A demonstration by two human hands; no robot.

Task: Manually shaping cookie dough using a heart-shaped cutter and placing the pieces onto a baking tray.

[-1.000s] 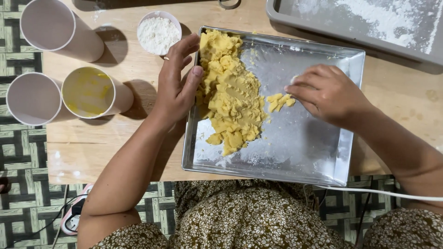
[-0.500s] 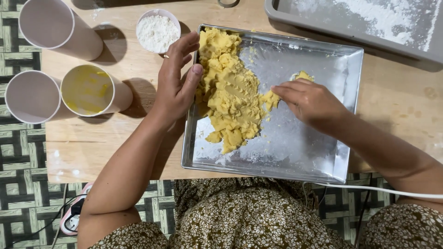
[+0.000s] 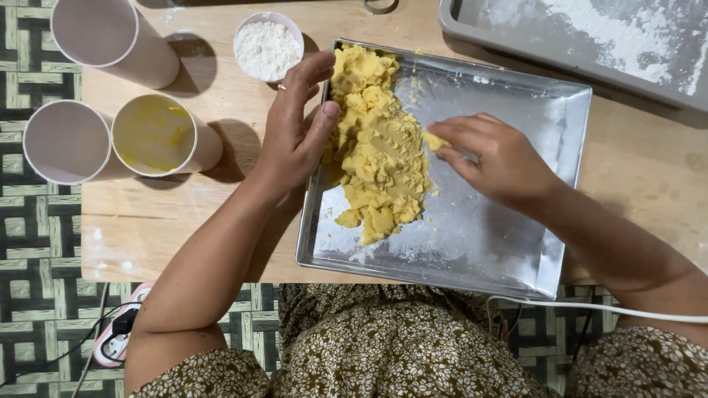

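Bracing the tray (image 3: 516, 96) rim, your left hand (image 3: 295, 133) lies open against the dough (image 3: 380, 147); your right hand (image 3: 494, 158) pinches a dough bit.

Surface: low wooden table (image 3: 147, 221)
On it: metal tray (image 3: 516, 250), flour bowl (image 3: 267, 48), three cups (image 3: 155, 136), floured grey tray (image 3: 590, 37)
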